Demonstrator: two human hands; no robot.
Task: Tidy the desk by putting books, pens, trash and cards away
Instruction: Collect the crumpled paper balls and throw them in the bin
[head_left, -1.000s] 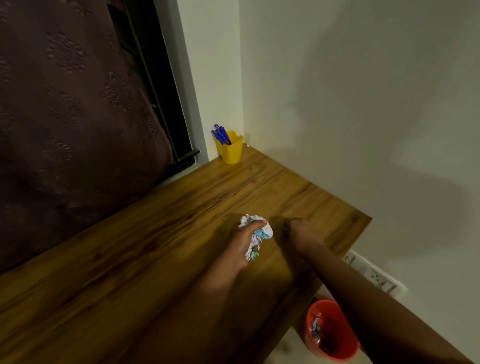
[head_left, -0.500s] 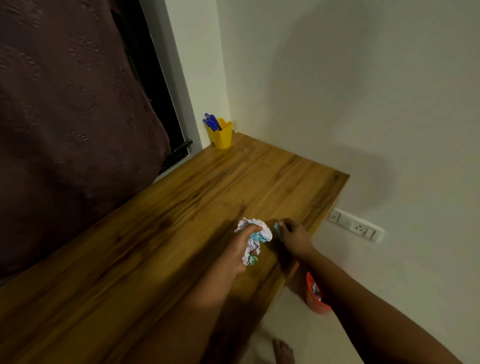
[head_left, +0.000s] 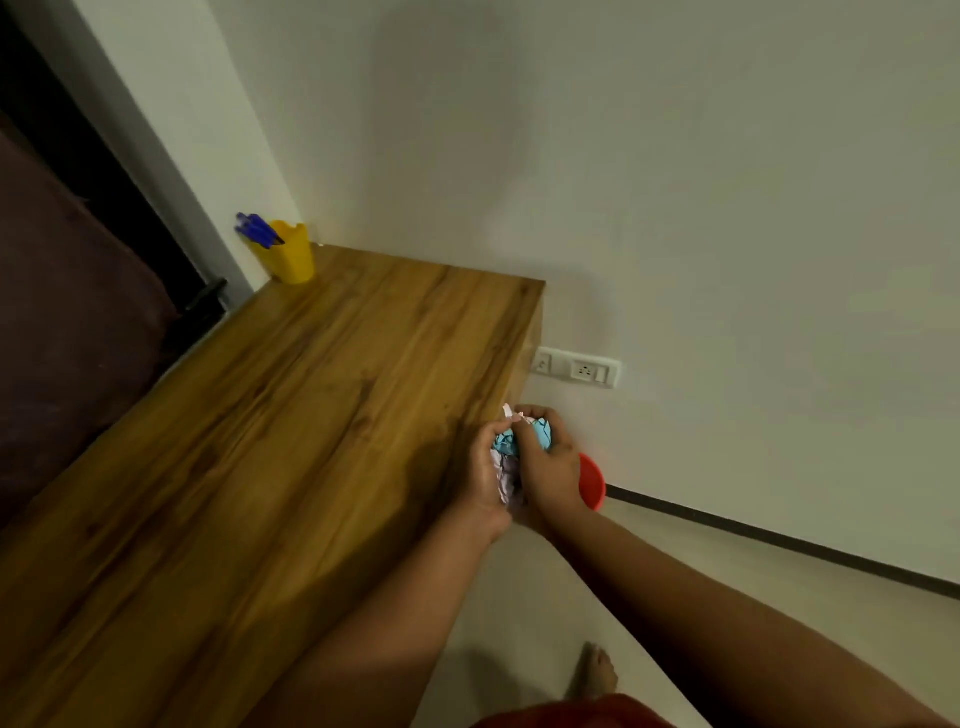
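Crumpling trash (head_left: 519, 452) beyond desk (head_left: 291, 441) edge

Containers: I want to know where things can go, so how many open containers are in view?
2. A yellow pen cup stands at the desk's far corner, and a red bin sits on the floor, mostly hidden behind the hands.

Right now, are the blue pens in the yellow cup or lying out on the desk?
In the cup. The blue pens stand leaning in the yellow cup at the desk's far corner.
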